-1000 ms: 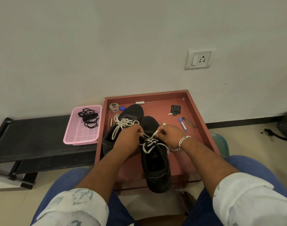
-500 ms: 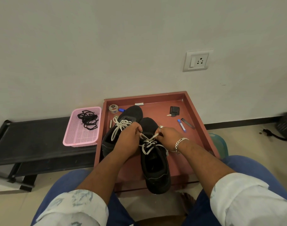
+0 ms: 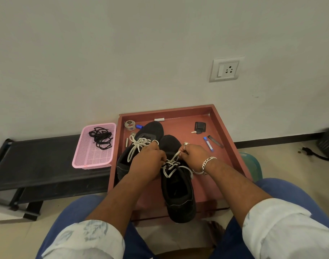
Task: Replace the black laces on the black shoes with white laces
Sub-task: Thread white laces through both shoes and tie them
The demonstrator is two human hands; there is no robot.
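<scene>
Pale wall behind, and against it your red tray (image 3: 227, 146) carries both black shoes: the right shoe (image 3: 178, 195) lies under your fingers, heel toward you, its white lace (image 3: 171, 168) half-threaded; the left shoe (image 3: 150, 130), already white-laced, sits just beyond your left knuckles. Both forearms reach forward, wrists bent down. Your left hand (image 3: 147, 161) curls its fingers pinching the lace at the eyelets; your right hand (image 3: 194, 153) pinches the lace end. Black laces (image 3: 101, 137) lie in the pink basket (image 3: 92, 159), well left of your fingers.
</scene>
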